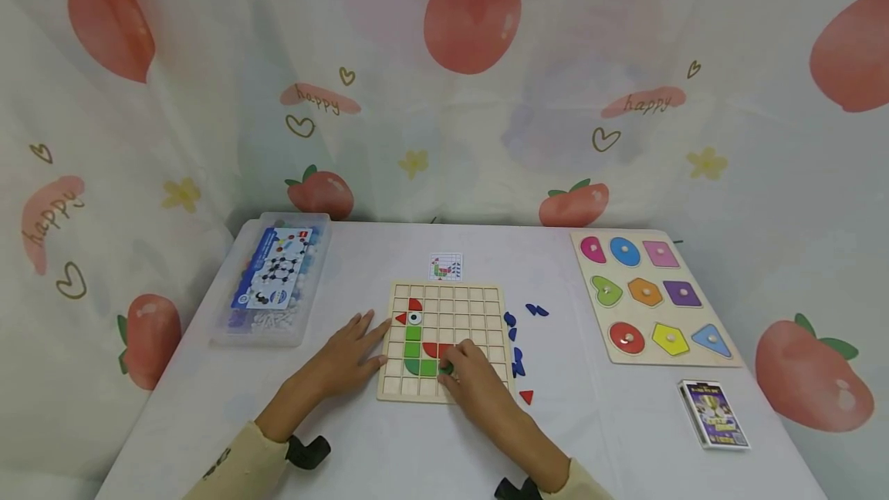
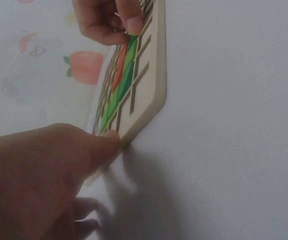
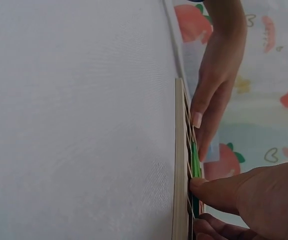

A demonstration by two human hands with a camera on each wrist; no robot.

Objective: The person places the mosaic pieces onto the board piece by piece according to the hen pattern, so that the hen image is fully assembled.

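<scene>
A wooden grid board (image 1: 469, 320) lies on the table with coloured tiles in a bird-like figure. Its tiles include a round white eye tile (image 1: 414, 318), red tiles (image 1: 430, 349) and green tiles (image 1: 413, 333). My left hand (image 1: 340, 361) rests at the board's left edge, fingers extended and thumb (image 2: 106, 145) on the rim. Over the lower middle cells, my right hand (image 1: 479, 388) pinches a dark green tile (image 1: 447, 369) between thumb and fingers, right beside the green row. The fingers cover most of that tile, so its shape is hidden.
Above the board lies a small pattern card (image 1: 445, 266). Several blue tiles (image 1: 518, 363) and a red triangle (image 1: 526, 396) lie along its right side. A clear plastic box (image 1: 278, 276) stands left; a shape puzzle (image 1: 653, 295) and a card deck (image 1: 714, 415) are on the right.
</scene>
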